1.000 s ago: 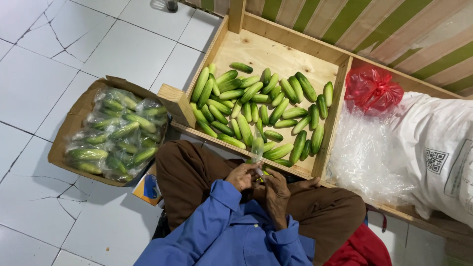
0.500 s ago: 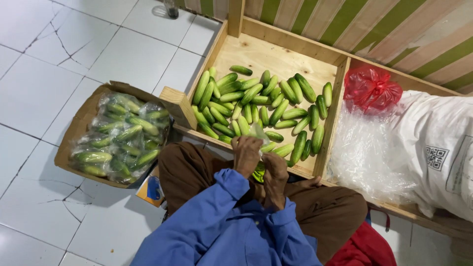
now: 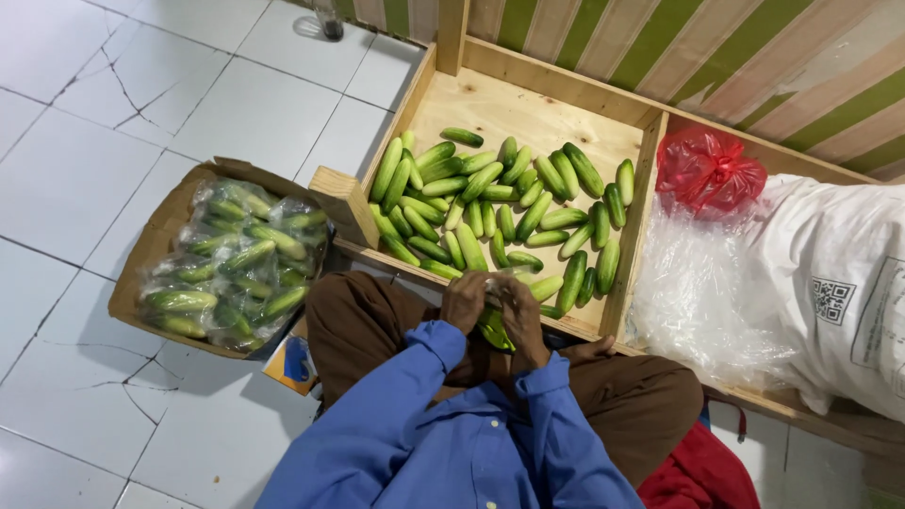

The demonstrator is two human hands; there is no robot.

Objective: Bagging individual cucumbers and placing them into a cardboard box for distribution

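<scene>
Both my hands are together in front of me, above my knees, at the near edge of the wooden bin (image 3: 528,113). My left hand (image 3: 464,300) is curled over the top end of a cucumber (image 3: 494,330), fingers closed on it. My right hand (image 3: 521,316) wraps the same cucumber from the other side, fingers also closed around it. Only a short green stretch of it shows between and below my hands; the rest is hidden.

Just past my hands, the bin holds a loose pile of cucumbers (image 3: 490,207), mostly lying lengthwise toward me, some touching the near board.

To my left on the tiled floor (image 3: 85,123) sits a cardboard box (image 3: 151,245) packed with cucumbers in clear plastic (image 3: 236,259).

To my right, a second compartment holds crumpled clear plastic (image 3: 698,302), a tied red bag (image 3: 709,172) and a large white sack (image 3: 830,292).
</scene>
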